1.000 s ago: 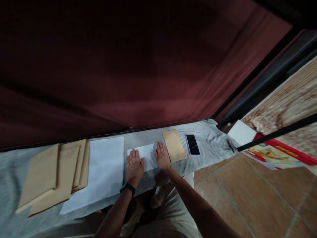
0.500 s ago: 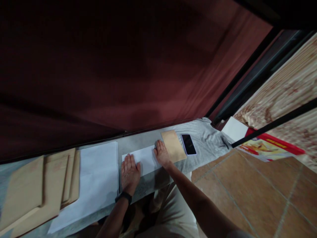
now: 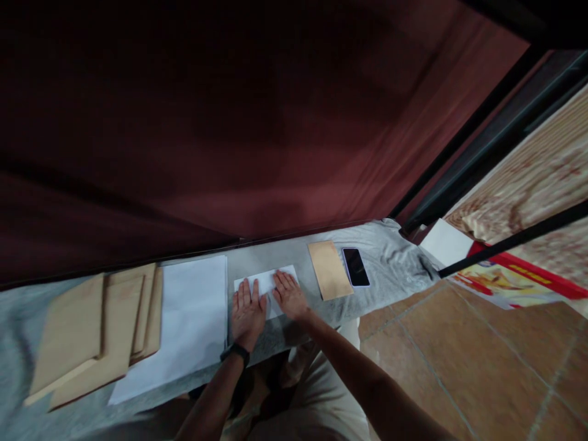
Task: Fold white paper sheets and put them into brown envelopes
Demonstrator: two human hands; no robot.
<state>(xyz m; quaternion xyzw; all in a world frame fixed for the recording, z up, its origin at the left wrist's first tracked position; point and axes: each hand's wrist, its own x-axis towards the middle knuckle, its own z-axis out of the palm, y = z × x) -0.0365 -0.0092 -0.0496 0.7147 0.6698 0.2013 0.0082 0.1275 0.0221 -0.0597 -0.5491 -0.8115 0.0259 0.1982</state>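
Observation:
A small white sheet of paper (image 3: 269,283), which looks folded, lies on the grey cloth in front of me. My left hand (image 3: 248,311) rests flat on its left part, fingers stretched out, a dark band on the wrist. Flat on the right part of the same paper lies my right hand (image 3: 290,295), its fingers extended. Just right of that hand, apart from it, is a brown paper envelope (image 3: 329,271). To the left of my left hand a stack of large white paper (image 3: 195,312) lies on the cloth.
Several brown envelopes (image 3: 87,331) overlap at the far left. A phone (image 3: 355,267) lies right of the single envelope. The grey cloth (image 3: 390,263) covers a narrow surface against a dark red panel (image 3: 275,184). A red printed box (image 3: 514,275) is near the tiled floor (image 3: 459,349).
My right hand has moved left across the paper, away from the brown envelope, and now lies closer to my left hand. The view has shifted slightly.

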